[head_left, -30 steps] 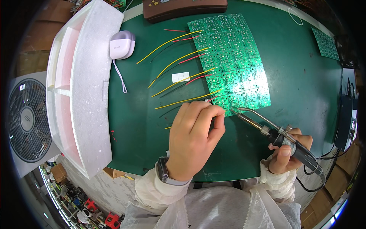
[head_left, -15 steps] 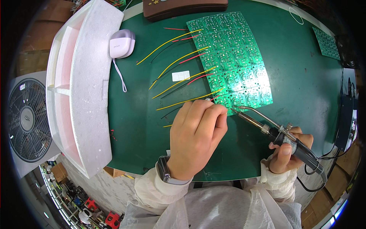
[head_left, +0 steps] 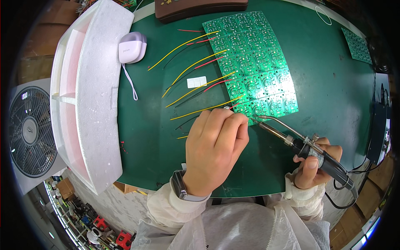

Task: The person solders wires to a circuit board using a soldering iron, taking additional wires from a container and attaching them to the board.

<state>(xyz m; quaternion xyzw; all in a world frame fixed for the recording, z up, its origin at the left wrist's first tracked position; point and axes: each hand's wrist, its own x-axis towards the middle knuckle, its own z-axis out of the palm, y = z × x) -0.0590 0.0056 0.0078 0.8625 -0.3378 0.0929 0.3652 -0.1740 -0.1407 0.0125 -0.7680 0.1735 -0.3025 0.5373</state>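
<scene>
A green circuit board panel (head_left: 254, 62) lies on the green mat, with yellow, red and black wires fanning out from its left edge. My left hand (head_left: 216, 146) is closed in a pinch at the panel's lower left corner. Out from under its left side pokes the end of a yellow wire (head_left: 182, 137); the fingertips and the wire's other end are hidden. In my right hand (head_left: 316, 166) is a soldering iron (head_left: 306, 148) with a thin curved metal tube clamped along it. The iron's tip meets the panel's bottom edge, just right of my left fingers.
A white foam box (head_left: 100, 96) borders the mat on the left, beside a pale purple earphone case (head_left: 132, 48) with a strap. At the back sits a brown case (head_left: 200, 10). A smaller board (head_left: 357, 46) lies far right. The iron's black cable (head_left: 339, 207) loops near my right wrist.
The panel and its wires have shifted very slightly up and left in the picture. Both hands and the soldering iron hold nearly the same place.
</scene>
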